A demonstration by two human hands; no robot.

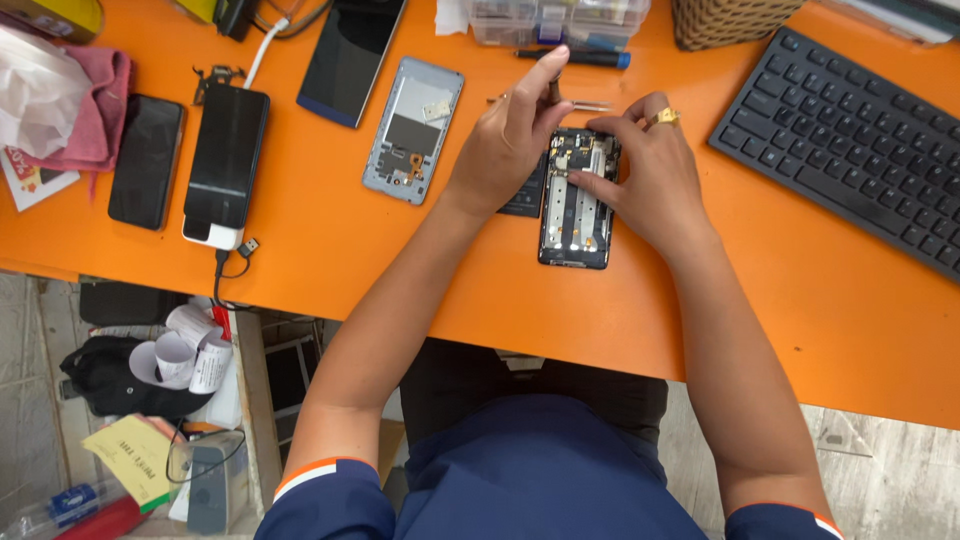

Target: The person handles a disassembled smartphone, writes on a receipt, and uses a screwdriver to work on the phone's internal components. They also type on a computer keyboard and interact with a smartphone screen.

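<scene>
On the orange table top, from left to right: a black smartphone lying flat, a second black smartphone stacked on a white power bank, and a detached grey rear phone cover.

The left hand holds thin metal tweezers, fingers pinched together on them, tips just above the opened black phone with exposed internals. This phone lies flat at table centre. The right hand rests on its upper part, fingers pressed down and slightly spread, steadying it.

Risk: a tweezer slip could scratch the board or tear a connector, in my judgement; loose parts could roll off the edge.

Containers: a clear plastic compartment box holds small parts, not identifiable; contents of the woven basket are hidden.
</scene>
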